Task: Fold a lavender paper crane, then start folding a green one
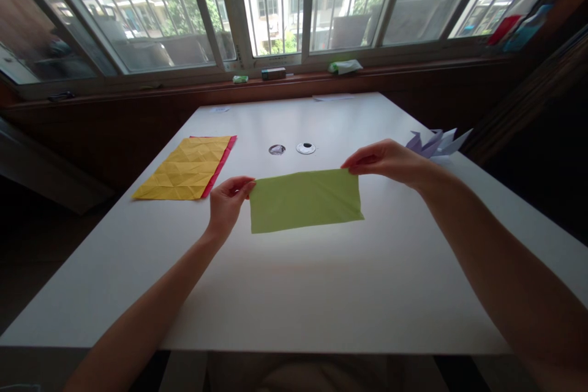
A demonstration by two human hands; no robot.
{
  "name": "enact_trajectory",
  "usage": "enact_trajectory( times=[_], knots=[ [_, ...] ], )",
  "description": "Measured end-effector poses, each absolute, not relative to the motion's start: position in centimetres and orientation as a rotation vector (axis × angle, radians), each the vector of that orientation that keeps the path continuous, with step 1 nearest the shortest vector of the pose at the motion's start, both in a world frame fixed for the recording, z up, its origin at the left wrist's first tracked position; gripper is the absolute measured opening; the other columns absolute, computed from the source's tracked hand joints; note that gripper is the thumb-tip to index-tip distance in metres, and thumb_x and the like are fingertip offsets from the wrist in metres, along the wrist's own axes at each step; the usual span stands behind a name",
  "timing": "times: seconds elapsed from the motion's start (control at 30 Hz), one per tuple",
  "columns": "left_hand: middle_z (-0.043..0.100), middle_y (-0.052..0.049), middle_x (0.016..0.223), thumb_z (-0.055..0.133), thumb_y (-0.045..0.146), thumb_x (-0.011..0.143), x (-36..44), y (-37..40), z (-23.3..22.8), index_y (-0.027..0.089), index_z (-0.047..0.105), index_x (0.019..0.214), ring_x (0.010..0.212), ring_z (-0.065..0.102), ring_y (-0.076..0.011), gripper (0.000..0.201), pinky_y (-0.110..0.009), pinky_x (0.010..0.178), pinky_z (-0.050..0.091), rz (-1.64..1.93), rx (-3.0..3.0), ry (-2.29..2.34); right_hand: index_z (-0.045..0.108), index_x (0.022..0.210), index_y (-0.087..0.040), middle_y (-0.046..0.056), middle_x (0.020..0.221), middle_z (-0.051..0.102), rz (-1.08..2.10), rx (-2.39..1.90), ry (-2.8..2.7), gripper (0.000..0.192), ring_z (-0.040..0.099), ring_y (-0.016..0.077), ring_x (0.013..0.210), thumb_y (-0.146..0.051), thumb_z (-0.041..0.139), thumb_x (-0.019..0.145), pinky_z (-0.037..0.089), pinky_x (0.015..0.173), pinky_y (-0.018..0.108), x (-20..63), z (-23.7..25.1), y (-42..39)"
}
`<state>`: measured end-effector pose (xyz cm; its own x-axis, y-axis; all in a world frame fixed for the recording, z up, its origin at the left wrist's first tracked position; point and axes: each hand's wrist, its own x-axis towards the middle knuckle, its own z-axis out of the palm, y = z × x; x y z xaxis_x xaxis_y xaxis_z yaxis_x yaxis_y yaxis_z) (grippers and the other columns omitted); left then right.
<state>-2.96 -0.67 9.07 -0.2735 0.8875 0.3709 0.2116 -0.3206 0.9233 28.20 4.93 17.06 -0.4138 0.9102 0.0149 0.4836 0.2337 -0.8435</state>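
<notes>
A light green sheet of paper (pixel 305 202), a wide rectangle, is stretched out between my two hands over the white table. My left hand (pixel 228 201) pinches its upper left corner between thumb and fingers. At the upper right corner, my right hand (pixel 383 160) grips the paper the same way. Its lower edge hangs free, and the lower right corner sticks out a little with a slight crease. To the left of my left hand lies creased yellow paper (pixel 186 168), with red paper (pixel 220 166) showing from under it.
Two round stickers, one greyish (pixel 277 150) and one with a black spot (pixel 305 148), lie beyond the paper on the white table (pixel 294 300). Folded purple paper pieces (pixel 434 144) stand at the right edge. Small packets, including a green-white one (pixel 344 67), rest on the windowsill.
</notes>
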Motion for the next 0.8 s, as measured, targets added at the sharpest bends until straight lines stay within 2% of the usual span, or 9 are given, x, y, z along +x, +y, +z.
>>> enact_trajectory(
  times=[0.3, 0.47, 0.8],
  knots=[
    [0.064, 0.0, 0.069, 0.07, 0.031, 0.067, -2.86, -1.12, 9.44, 0.02, 0.069, 0.087, 0.062, 0.056, -0.0095, 0.023, -0.021, 0.058, 0.047, 1.67, 1.493, 1.298, 0.071, 0.078, -0.022, 0.0, 0.079, 0.069, 1.016, -1.252, -2.018, 0.024, 0.062, 0.0175, 0.077, -0.037, 0.072, 0.058, 0.049, 0.075, 0.033, 28.52, 17.85, 4.32],
    [0.065, -0.001, 0.076, 0.07, 0.033, 0.067, -2.78, -1.18, 9.36, 0.021, 0.07, 0.088, 0.066, 0.057, -0.0106, 0.025, -0.022, 0.059, 0.048, 1.639, 1.506, 1.319, 0.071, 0.077, -0.024, 0.001, 0.079, 0.069, 1.009, -1.241, -2.011, 0.022, 0.062, 0.0183, 0.078, -0.036, 0.072, 0.059, 0.049, 0.076, 0.035, 28.57, 17.96, 4.19],
    [0.064, -0.001, 0.075, 0.066, 0.031, 0.071, -2.64, -1.43, 9.5, 0.02, 0.07, 0.084, 0.065, 0.055, -0.0102, 0.018, -0.021, 0.055, 0.046, 1.635, 1.561, 1.343, 0.072, 0.077, -0.024, 0.0, 0.078, 0.069, 1.013, -1.248, -2.011, 0.019, 0.062, 0.0173, 0.077, -0.033, 0.071, 0.061, 0.049, 0.077, 0.034, 28.7, 17.97, 4.23]
  ],
)
